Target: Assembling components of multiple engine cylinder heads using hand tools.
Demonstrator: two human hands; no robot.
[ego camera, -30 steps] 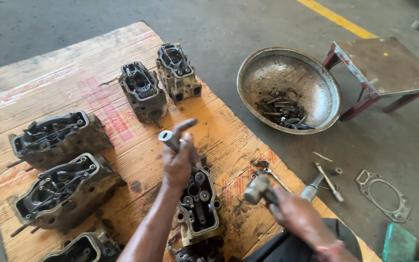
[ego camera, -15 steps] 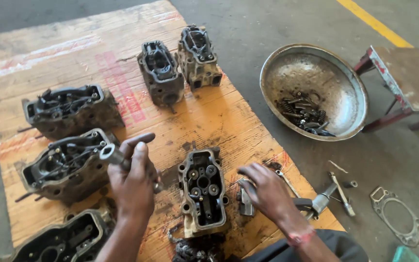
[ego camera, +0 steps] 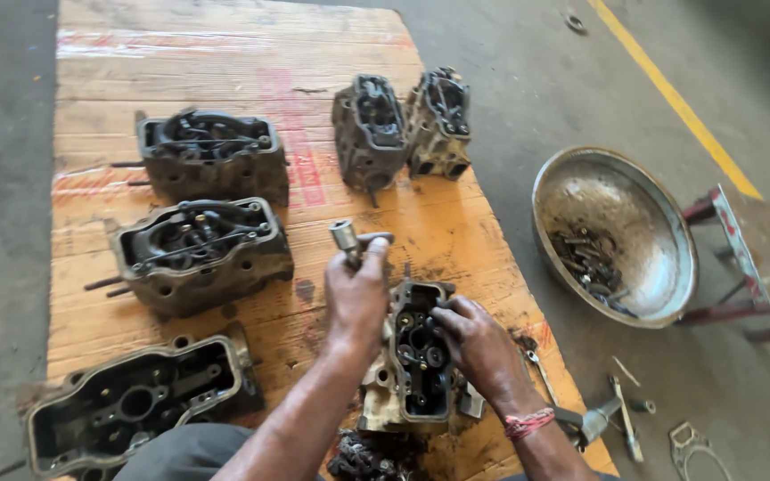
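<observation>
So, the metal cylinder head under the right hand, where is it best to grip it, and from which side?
Probably by its two long outer walls, one hand on each side, coming from above. The cylinder head lies flat on the wooden board, open face up, long axis toward the person. The open cavity holds small parts, so fingers are better kept outside. The right hand already rests on its right edge; the left hand holds a socket tool.
</observation>
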